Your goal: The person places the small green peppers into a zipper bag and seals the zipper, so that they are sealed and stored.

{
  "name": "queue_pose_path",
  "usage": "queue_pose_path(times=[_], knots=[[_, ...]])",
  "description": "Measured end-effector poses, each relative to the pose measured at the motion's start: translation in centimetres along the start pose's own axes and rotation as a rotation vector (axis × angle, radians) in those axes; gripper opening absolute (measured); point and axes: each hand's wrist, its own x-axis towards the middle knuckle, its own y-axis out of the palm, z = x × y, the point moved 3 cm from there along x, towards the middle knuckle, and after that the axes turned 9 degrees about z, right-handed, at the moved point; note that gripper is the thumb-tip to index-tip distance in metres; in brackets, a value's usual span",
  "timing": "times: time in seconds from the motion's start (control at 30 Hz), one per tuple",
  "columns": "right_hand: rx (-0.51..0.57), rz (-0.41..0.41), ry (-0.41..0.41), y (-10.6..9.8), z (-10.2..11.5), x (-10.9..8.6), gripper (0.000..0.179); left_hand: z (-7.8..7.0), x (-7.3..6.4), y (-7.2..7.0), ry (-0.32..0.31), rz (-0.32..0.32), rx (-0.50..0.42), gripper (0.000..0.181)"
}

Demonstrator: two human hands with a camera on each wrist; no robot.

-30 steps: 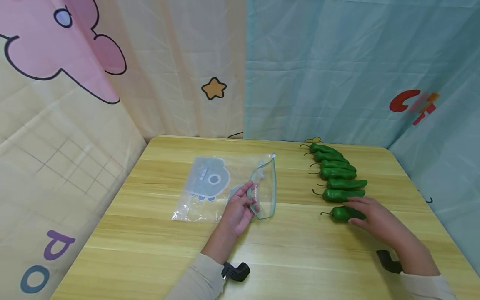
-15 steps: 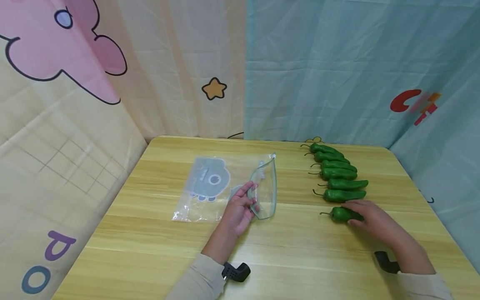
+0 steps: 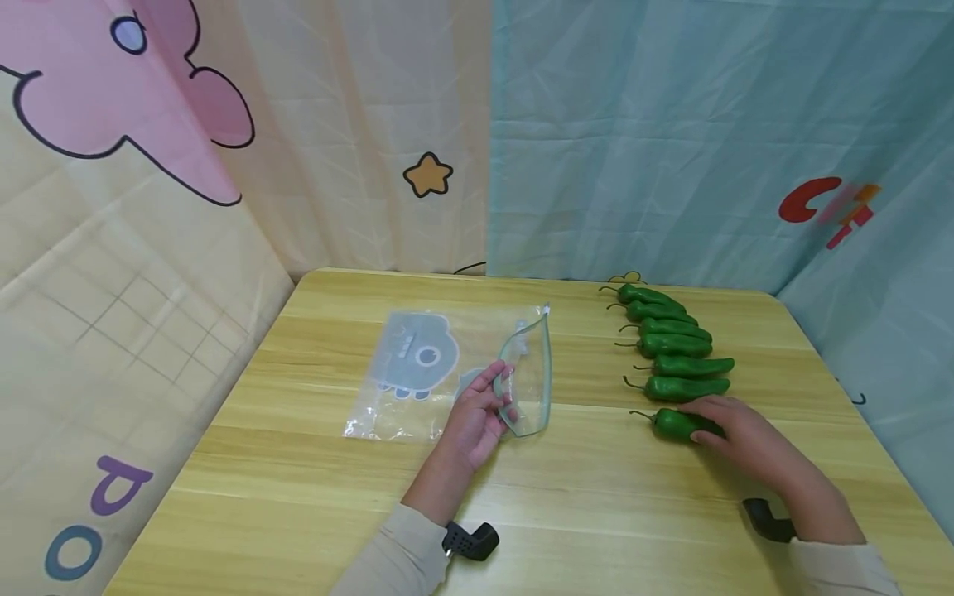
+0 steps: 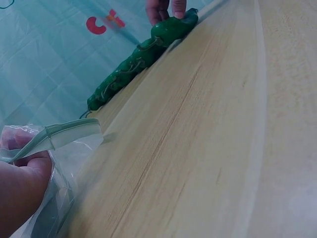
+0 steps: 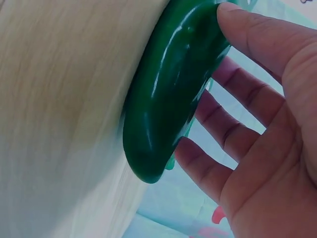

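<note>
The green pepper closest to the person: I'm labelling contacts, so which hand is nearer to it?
Right. The right hand is touching the green pepper, pinching it; the left hand is well apart from it, off to its left, holding the clear zip bag.

Looks across a pale wooden desk (image 3: 581, 497) with rounded far corners, to a cream curtain (image 3: 365, 149) on the left and a light blue curtain (image 3: 633, 149) on the right. Can see, printed on the cream, a large pink shape (image 3: 97, 83) outlined in black, an orange star (image 3: 428, 175), a faint grid (image 3: 149, 331), a purple letter (image 3: 127, 469) and a blue ring (image 3: 73, 530). On the blue, shows a red curve (image 3: 792, 200) beside smaller orange and pink marks (image 3: 860, 216).
</note>
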Motion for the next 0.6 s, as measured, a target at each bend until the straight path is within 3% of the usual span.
queue_pose_path(times=[0.43, 0.6], knots=[[0.015, -0.02, -0.012, -0.1, 1.2, 0.8, 0.032, 0.1, 0.0, -0.1, 0.005, 0.003, -0.008, 0.061], [0.018, -0.034, -0.055, -0.2, 1.9, 1.5, 0.032, 0.1, 0.0, -0.1, 0.003, 0.004, -0.008, 0.061]])
